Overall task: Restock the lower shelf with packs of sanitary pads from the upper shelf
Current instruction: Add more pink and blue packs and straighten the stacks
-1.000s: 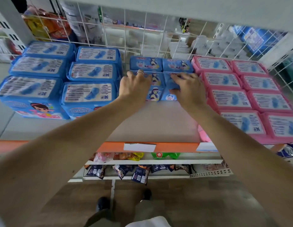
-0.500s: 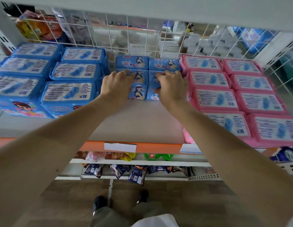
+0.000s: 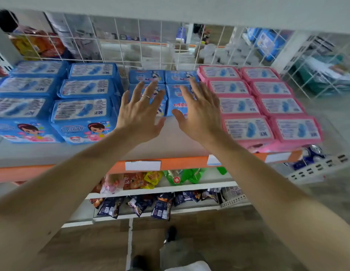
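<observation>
While our left hand [image 3: 140, 112] and right hand [image 3: 197, 112] spread flat and held nothing, small blue packs [image 3: 176, 98] lay under them. Big blue packs [image 3: 82, 106] and pink packs [image 3: 248, 106] stood close on both sides. Bare shelf [image 3: 166, 141] showed in front.

Bare shelf [image 3: 103, 151] front; wire grid [image 3: 150, 45] behind.

You get bright, even daylight-like light, soft shadows, wide-angle bending at the edges, and motion blur across the white wire-grid backing [image 3: 150, 42].
</observation>
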Demonstrator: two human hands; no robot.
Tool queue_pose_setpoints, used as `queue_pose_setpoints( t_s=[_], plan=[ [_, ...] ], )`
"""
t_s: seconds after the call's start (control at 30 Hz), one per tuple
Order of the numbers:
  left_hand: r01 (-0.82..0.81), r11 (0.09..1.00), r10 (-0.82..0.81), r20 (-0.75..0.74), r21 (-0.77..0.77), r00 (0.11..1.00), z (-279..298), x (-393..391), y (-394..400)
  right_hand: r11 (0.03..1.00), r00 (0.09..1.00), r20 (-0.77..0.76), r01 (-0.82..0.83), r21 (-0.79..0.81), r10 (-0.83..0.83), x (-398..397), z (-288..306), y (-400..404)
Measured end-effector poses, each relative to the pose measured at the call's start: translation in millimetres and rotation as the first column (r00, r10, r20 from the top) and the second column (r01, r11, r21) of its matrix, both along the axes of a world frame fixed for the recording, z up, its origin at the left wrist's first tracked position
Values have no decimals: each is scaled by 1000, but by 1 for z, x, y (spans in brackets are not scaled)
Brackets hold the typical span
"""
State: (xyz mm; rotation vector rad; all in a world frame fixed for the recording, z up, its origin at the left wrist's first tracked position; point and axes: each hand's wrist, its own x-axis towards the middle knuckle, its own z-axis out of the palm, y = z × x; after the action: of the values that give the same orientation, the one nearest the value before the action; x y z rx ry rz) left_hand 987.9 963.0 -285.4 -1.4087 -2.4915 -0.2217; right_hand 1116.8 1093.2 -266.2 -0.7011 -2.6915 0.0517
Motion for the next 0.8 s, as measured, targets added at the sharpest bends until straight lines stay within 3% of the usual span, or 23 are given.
queue_pose_setpoints(
  t_s=[0.1,0.23,0.33,0.57,0.8],
  plan=[
    [61,998,-61,3,26,998,5,18,-12,1000,998,-53,18,11,-17,22,1,-21],
    [118,990,-116,-30,79,993,11,40,-34,999,999,-5,51,10,-51,49,7,-45],
    [150,984,-144,-63,93,988,21,54,-48,998,992,-111,60,11,-59,71,11,-64],
    [219,966,-200,-141,137,970,51,74,-79,998,984,-168,55,-29,-59,110,43,-90],
    [257,916,-187,-238,310,953,84,102,-95,999,965,-260,34,20,-28,136,81,-96]
  ],
)
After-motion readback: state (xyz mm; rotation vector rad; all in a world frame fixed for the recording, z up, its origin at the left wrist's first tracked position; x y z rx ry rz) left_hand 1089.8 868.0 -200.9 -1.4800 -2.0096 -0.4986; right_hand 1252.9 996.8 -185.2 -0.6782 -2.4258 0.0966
